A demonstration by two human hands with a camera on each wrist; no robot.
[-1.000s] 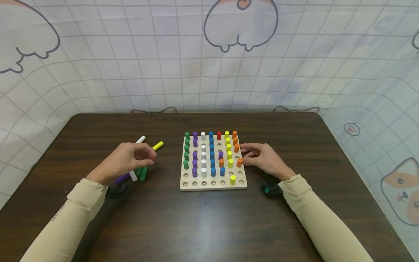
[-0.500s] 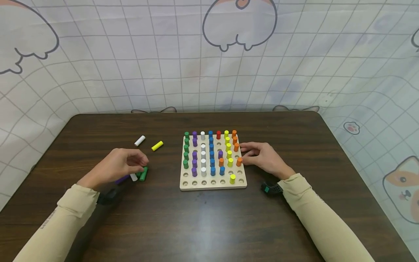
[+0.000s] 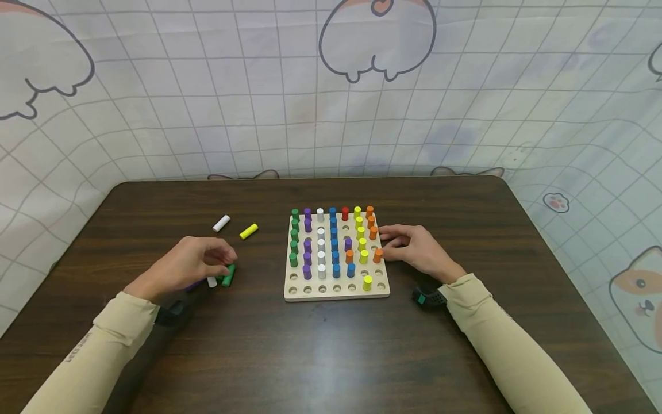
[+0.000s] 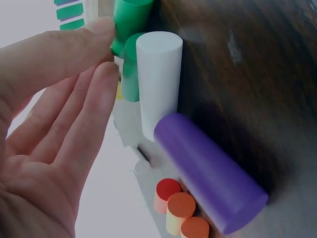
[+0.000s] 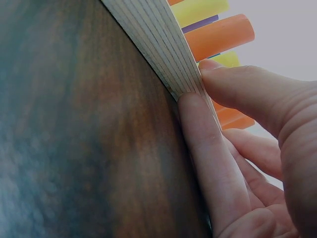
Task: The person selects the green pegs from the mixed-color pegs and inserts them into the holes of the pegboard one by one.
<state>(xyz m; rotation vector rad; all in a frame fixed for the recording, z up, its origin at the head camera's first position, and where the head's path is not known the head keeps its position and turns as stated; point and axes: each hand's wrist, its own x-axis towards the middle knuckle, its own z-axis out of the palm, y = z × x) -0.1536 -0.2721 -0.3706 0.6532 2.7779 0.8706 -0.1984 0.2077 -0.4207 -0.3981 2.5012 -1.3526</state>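
My left hand (image 3: pixel 188 265) is over the loose pegs on the left of the table, thumb and forefinger apart beside a green peg (image 3: pixel 228 276). In the left wrist view the thumb tip (image 4: pixel 103 29) meets or nearly meets a green peg (image 4: pixel 130 22). Closest to that hand lie a white peg (image 4: pixel 159 79), a second green peg (image 4: pixel 131 74) and a purple peg (image 4: pixel 210 173). My right hand (image 3: pixel 419 252) rests against the right edge of the wooden pegboard (image 3: pixel 320 294). Its thumb and forefinger, fairly straight, touch that edge (image 5: pixel 153 44) near the orange pegs (image 5: pixel 220 37).
Upright pegs in columns of green, purple, white, blue, yellow and orange fill much of the board; a single red peg (image 3: pixel 345 213) is at the back. A white peg (image 3: pixel 221 223) and a yellow peg (image 3: pixel 249 231) lie apart on the dark table (image 3: pixel 320 356).
My left hand has drawn back left and toward me, from near the yellow peg to the green pegs; the near green peg has shifted slightly. The right hand has stayed at the pegboard.
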